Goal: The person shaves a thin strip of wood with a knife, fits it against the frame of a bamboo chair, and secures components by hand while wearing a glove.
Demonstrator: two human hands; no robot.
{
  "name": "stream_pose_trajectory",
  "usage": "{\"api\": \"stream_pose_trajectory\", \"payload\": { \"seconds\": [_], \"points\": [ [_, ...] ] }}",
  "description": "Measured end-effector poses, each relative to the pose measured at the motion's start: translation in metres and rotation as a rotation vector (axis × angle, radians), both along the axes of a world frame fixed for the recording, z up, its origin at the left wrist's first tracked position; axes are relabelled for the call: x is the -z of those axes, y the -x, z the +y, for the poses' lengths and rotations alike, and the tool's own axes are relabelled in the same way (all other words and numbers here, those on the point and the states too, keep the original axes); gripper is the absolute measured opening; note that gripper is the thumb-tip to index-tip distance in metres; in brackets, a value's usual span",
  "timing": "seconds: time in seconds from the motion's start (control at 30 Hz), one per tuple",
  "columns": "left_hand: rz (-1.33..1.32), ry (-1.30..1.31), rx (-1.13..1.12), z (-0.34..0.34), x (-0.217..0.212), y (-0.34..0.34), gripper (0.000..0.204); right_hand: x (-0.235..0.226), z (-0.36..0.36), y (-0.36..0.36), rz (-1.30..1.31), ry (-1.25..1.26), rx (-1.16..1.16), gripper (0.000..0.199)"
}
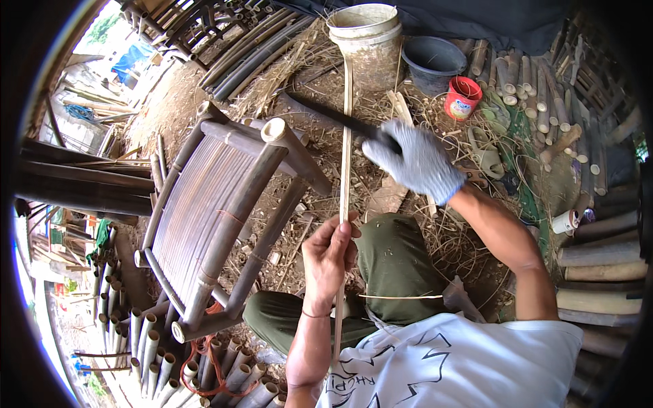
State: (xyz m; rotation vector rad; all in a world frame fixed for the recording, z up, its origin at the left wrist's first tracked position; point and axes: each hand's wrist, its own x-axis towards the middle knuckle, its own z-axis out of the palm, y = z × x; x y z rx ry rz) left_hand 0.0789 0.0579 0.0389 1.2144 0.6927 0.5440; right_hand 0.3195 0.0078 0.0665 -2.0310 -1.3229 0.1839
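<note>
My left hand (326, 257), bare, is closed around a long, narrow bamboo strip (347, 163). The strip stands nearly straight up the view, its lower end beside my shirt and its upper end in front of the white bucket. In a grey knit glove, my right hand (416, 163) grips the handle of a machete (320, 111). Its dark, slightly curved blade points to the far left and crosses the strip; whether they touch I cannot tell. Left of my hands is a bamboo stool-like frame (204, 197) with a slatted panel, tilted on the ground.
A dirty white bucket (371, 51), a black basin (435, 64) and a small red pail (462, 98) stand at the back. Cut bamboo poles (537, 81) are stacked at right; more bamboo pieces (153, 347) stand upright lower left. Shavings (456, 231) litter the ground.
</note>
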Motion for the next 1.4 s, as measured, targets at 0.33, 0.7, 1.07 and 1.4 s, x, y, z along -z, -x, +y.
{"api": "stream_pose_trajectory", "payload": {
  "seconds": [0.33,0.7,1.07,1.4],
  "points": [
    [0.085,-0.085,-0.069,-0.025,0.001,0.008,0.032,0.027,-0.016,-0.011,-0.034,0.127,0.021,0.051],
    [0.079,-0.077,-0.083,-0.040,0.016,0.025,0.033,0.049,-0.028,-0.011,-0.200,0.090,-0.072,0.060],
    [0.135,-0.032,-0.045,-0.056,0.023,0.037,0.035,0.073,-0.020,-0.047,-0.186,0.071,0.022,0.049],
    [0.155,0.083,-0.050,-0.029,0.035,0.027,0.034,0.114,-0.005,-0.043,-0.546,-0.106,-0.409,0.063]
  ]
}}
